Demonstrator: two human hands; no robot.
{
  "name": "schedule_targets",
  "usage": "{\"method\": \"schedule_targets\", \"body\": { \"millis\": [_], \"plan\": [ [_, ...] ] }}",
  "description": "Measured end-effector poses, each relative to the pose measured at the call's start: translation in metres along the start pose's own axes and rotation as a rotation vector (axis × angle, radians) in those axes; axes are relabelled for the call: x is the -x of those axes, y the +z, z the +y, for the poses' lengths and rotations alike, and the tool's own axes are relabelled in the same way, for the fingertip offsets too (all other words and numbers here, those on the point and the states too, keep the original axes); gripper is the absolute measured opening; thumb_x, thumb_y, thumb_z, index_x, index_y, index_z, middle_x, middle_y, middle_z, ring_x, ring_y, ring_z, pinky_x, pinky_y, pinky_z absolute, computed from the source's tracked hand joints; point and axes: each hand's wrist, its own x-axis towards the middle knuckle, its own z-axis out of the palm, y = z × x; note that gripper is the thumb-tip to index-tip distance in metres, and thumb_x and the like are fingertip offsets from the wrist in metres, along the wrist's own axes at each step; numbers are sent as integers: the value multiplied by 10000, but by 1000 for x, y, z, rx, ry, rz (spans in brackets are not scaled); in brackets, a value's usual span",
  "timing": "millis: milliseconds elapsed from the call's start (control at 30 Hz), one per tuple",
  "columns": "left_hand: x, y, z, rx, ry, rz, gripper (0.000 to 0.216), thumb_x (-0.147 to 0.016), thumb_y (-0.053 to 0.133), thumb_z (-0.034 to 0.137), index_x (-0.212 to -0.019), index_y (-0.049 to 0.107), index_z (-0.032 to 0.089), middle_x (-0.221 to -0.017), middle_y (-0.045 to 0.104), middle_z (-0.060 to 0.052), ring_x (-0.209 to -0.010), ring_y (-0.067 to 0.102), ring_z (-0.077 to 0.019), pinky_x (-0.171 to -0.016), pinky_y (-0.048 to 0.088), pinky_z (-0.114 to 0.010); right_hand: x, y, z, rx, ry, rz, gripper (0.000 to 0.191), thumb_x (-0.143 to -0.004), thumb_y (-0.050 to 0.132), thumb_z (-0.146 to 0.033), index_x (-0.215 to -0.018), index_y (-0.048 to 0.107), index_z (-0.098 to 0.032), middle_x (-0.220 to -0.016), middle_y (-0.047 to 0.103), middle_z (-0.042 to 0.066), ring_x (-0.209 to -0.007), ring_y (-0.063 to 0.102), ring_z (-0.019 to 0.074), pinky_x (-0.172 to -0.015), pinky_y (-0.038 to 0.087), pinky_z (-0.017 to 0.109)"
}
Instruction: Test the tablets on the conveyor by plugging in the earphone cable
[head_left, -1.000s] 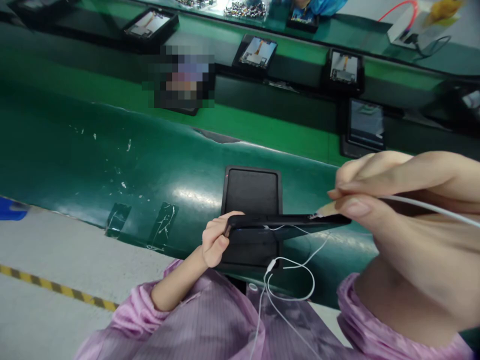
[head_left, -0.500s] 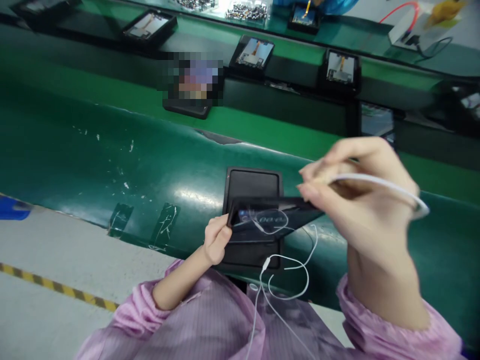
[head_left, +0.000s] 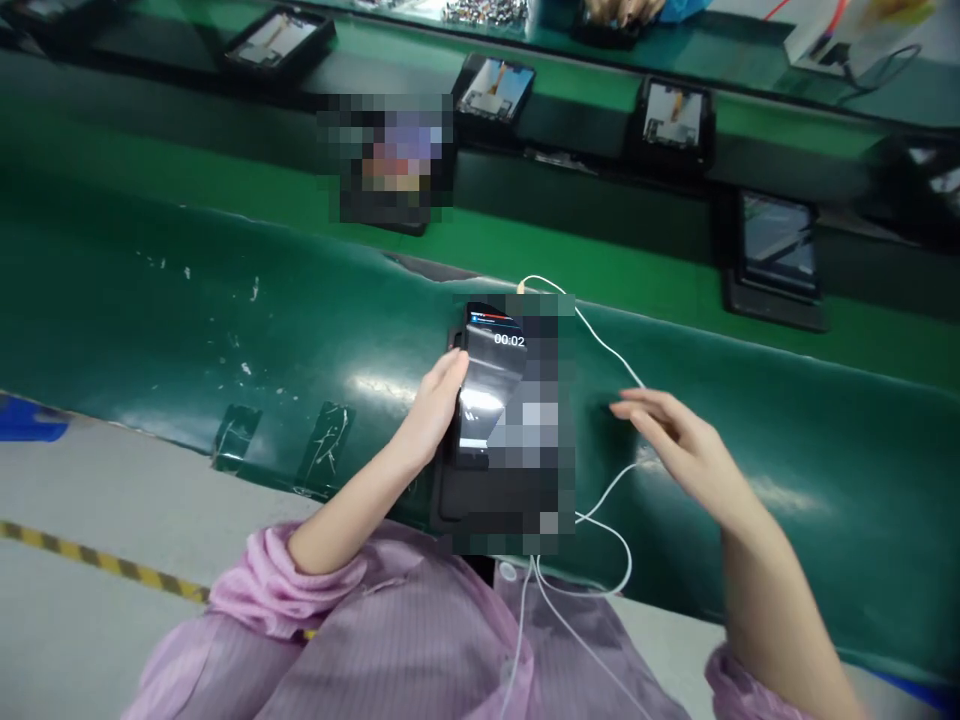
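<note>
A black phone with a lit screen showing a timer lies in a black tray on the dark green belt. My left hand holds the phone by its left edge, fingers closed on it. A white earphone cable runs from the phone's top end, loops right and comes back down to my chest. My right hand hovers open to the right of the phone, fingers spread, just beside the cable and holding nothing. Part of the screen is blurred out.
Behind the belt runs a brighter green conveyor carrying several black trays with opened phones. A dark tablet-like tray sits at the far right. Another person's hands work at the top edge. Grey floor with a yellow-black stripe lies at left.
The phone went from being held edge-on above the tray to lying face up in it. My right hand let go of the cable plug, now at the phone's top, and drew away right.
</note>
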Motion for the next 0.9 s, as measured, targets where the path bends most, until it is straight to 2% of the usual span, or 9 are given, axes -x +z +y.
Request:
{"method": "schedule_targets", "body": {
  "millis": [67,167,267,367,433,533,700,800,900],
  "plan": [
    [11,-7,-3,-243,162,31,457,-909,597,456,-1324,552,272,-1520,441,-77,-1398,415,-291,-1124,375,-439,24,0,-14,8,-93,-129,332,-956,546,-517,-1060,692,-237,-967,741,82,-880,711,261,-778,593,426],
    [33,-14,-14,-561,335,10,526,-934,577,403,-1432,419,344,-1633,221,-39,-1493,233,-287,-1175,305,-469,51,14,-34,6,-271,-264,255,-991,536,-395,-1145,691,-264,-991,731,68,-865,699,238,-710,594,385],
    [50,-16,-24,-706,488,47,454,-968,517,344,-1414,434,322,-1616,263,-60,-1499,217,-282,-1192,269,-494,66,35,-42,96,-452,-305,267,-1002,527,-332,-1220,662,-255,-1020,701,84,-858,663,231,-704,568,387],
    [60,-16,-30,-819,610,149,427,-962,518,315,-1385,460,309,-1608,281,-67,-1500,210,-296,-1206,211,-524,70,50,-38,220,-599,-302,204,-1002,518,-236,-1069,710,-232,-981,682,87,-803,626,220,-646,516,359],
    [62,-18,-36,-885,576,194,517,-938,556,348,-1429,400,304,-1617,254,-88,-1503,191,-312,-1209,166,-554,69,56,-36,247,-648,-284,186,-990,526,-175,-971,708,-212,-958,686,83,-800,623,224,-631,492,354],
    [59,-21,-47,-920,438,167,708,-915,577,419,-1515,227,285,-1612,252,-141,-1500,197,-328,-1198,129,-599,68,57,-41,177,-678,-295,140,-990,531,-160,-956,666,-181,-943,701,81,-858,645,244,-683,502,376],
    [51,-23,-55,-1024,415,66,824,-921,540,467,-1544,47,250,-1619,181,-212,-1510,112,-362,-1159,19,-677,70,47,-68,-255,-576,-357,81,-990,565,-179,-1054,615,-183,-875,672,47,-765,643,188,-699,514,359],
    [49,-23,-53,-1067,419,32,883,-913,546,483,-1543,-19,236,-1620,136,-244,-1509,92,-379,-1142,4,-697,70,46,-85,-538,-603,-282,111,-1000,552,-202,-1062,640,-173,-817,648,44,-693,632,166,-624,515,334],
    [48,-23,-51,-1095,406,21,932,-900,566,480,-1543,-55,218,-1619,108,-260,-1507,84,-390,-1140,5,-699,66,50,-98,-666,-630,-314,155,-1022,507,-218,-992,655,-182,-753,647,29,-654,635,150,-579,511,314]
  ]
}}
